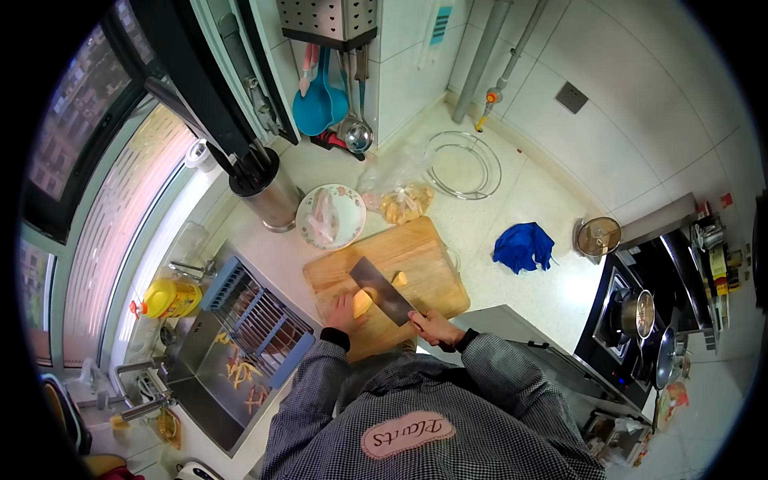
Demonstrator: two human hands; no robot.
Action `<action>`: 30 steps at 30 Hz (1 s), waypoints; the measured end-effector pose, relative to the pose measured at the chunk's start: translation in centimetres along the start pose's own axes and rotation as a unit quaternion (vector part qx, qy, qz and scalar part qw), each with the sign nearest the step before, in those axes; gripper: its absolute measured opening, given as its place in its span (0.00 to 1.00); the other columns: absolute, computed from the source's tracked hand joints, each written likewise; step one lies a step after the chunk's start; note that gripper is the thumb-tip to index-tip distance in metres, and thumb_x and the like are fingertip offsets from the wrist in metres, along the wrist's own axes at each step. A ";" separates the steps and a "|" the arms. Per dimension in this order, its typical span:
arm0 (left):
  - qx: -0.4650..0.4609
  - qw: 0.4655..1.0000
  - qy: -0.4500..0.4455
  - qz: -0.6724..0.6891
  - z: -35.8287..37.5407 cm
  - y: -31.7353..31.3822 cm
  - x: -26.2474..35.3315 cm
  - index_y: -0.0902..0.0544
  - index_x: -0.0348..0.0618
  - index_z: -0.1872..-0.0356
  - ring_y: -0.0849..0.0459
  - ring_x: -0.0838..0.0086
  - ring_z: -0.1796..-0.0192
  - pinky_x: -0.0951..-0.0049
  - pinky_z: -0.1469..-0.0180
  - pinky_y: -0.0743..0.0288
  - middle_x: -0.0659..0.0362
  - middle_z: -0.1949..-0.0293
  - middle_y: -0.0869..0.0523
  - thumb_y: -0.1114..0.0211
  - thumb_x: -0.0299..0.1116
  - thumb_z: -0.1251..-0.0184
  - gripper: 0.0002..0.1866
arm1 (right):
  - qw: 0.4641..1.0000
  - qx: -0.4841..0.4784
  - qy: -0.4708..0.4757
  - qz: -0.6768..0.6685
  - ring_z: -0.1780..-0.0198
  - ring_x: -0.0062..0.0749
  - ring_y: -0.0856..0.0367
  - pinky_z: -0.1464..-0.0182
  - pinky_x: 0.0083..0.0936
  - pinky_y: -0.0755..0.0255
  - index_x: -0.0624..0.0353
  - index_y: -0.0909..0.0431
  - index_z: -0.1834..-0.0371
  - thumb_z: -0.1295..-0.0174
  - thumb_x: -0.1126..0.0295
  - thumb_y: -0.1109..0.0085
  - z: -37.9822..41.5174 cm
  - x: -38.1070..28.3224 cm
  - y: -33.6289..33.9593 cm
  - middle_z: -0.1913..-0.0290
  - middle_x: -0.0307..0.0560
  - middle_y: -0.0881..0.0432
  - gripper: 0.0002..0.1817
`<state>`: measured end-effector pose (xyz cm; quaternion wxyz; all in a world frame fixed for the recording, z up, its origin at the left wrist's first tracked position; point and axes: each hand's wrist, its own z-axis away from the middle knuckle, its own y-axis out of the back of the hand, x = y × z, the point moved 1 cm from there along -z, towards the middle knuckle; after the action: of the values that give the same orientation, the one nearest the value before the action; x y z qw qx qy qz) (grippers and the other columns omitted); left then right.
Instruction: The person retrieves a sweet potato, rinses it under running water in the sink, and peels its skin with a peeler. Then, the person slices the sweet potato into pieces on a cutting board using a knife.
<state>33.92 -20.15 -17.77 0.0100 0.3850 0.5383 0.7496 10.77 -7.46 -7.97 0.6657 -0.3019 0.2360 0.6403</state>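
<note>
My right hand (434, 328) is wrapped round the handle of a cleaver (380, 290), its broad dark blade slanting up and left over a wooden cutting board (432, 248). To the left of the blade, my left hand (344, 314) holds a peeled yellow vegetable piece (362, 302) against the board, fingers bent along its side. A smaller yellow chunk (399, 279) lies on the far side of the blade. The exact kind of vegetable cannot be told.
Behind the board are a floral plate (332, 238) with a plastic-wrapped item and a bag of yellow pieces (406, 202). A knife block (268, 196) stands left. Peelings lie in the sink (210, 376). A blue cloth (523, 247), wire rack (480, 192) and stove (612, 320) are rightward.
</note>
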 end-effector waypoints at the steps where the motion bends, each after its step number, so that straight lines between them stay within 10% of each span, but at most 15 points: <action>1: 0.000 1.000 -0.001 0.000 -0.4 -0.1 -0.7 0.33 0.37 0.46 0.31 0.49 0.43 0.56 0.41 0.35 0.45 0.48 0.27 0.29 0.44 0.54 0.36 | 0.999 -0.009 -0.013 -0.038 0.92 0.17 0.49 0.90 0.19 0.55 0.52 0.38 0.85 0.33 0.48 0.54 -0.1 0.1 0.1 0.91 0.33 0.43 0.26; 13: -0.018 0.994 -0.079 0.072 -1.0 1.2 -1.9 0.31 0.38 0.47 0.28 0.49 0.45 0.57 0.41 0.35 0.43 0.50 0.25 0.30 0.49 0.53 0.36 | 0.993 -0.015 -0.030 -0.111 0.92 0.17 0.49 0.90 0.19 0.54 0.53 0.36 0.81 0.32 0.50 0.54 1.5 -0.3 -1.1 0.90 0.32 0.42 0.24; 25: 0.107 0.988 0.092 -0.059 1.7 0.3 4.1 0.31 0.38 0.48 0.30 0.51 0.45 0.60 0.44 0.32 0.46 0.50 0.27 0.29 0.42 0.51 0.31 | 0.992 0.113 0.062 -0.004 0.93 0.17 0.46 0.91 0.19 0.52 0.56 0.35 0.80 0.33 0.50 0.53 2.1 0.6 -1.6 0.90 0.34 0.39 0.23; 27: 0.081 0.995 -0.052 0.009 0.1 -4.1 -1.2 0.32 0.38 0.47 0.30 0.51 0.45 0.60 0.43 0.33 0.46 0.50 0.28 0.29 0.39 0.50 0.31 | 0.993 0.095 0.055 -0.031 0.93 0.17 0.46 0.91 0.19 0.53 0.55 0.35 0.80 0.33 0.50 0.53 1.9 1.0 -1.5 0.90 0.33 0.40 0.23; 30: 0.099 0.970 -0.001 0.221 0.7 -2.4 0.5 0.34 0.38 0.42 0.33 0.48 0.40 0.60 0.35 0.39 0.42 0.45 0.30 0.29 0.46 0.51 0.38 | 0.989 0.066 0.029 -0.133 0.92 0.17 0.47 0.91 0.19 0.53 0.54 0.36 0.79 0.32 0.50 0.54 1.7 1.4 -1.2 0.90 0.33 0.40 0.23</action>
<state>33.02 -18.41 -19.39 -0.1937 0.4946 0.5112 0.6756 11.98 -5.28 -7.68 0.7563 -0.3043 0.2544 0.5204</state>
